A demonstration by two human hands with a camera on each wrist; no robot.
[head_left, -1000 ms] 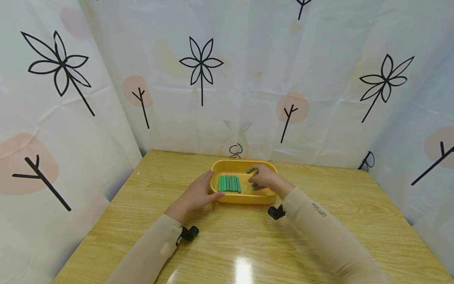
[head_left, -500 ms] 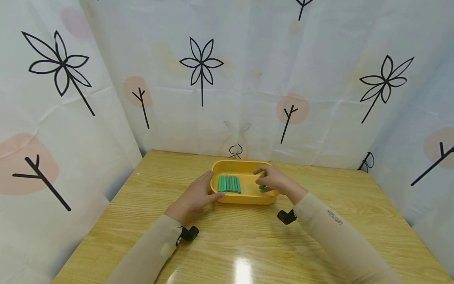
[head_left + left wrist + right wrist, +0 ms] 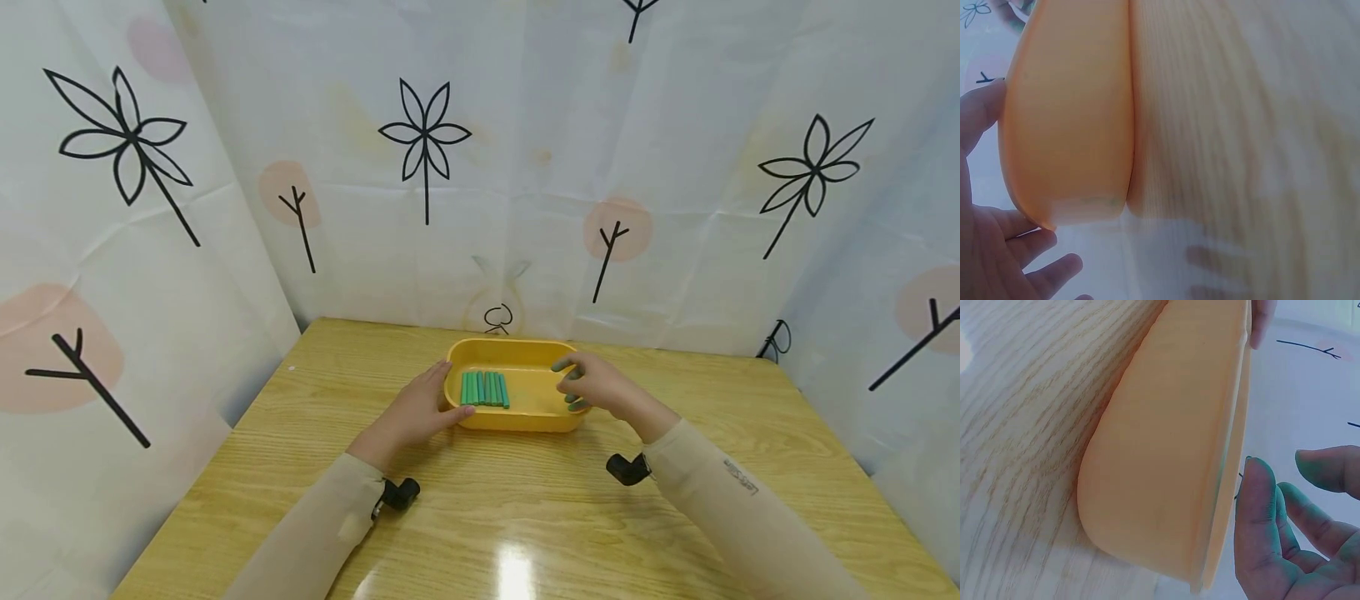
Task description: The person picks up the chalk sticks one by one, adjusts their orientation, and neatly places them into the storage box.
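A yellow plastic tray (image 3: 517, 421) stands at the back of the table. Several short green and teal sticks (image 3: 484, 389), of a kind I cannot make out, lie side by side in its left half. My left hand (image 3: 415, 408) holds the tray's near left corner, thumb on the front rim and fingers at the left end. In the left wrist view, the thumb (image 3: 985, 109) and a fingertip touch the rim, while other fingers are off it. My right hand (image 3: 600, 385) hovers over the tray's right end, fingers loosely bent with nothing between them. Green stains its fingertips (image 3: 1260, 478).
The wooden table (image 3: 480, 508) extends in front of the tray and to both sides. A white curtain (image 3: 517, 167) with drawn flowers hangs behind. A small dark object (image 3: 772, 340) sits at the back right corner of the table.
My right hand has moved to the right, from above the tray's inside to its right end. The left hand, the tray and the sticks have stayed in place.
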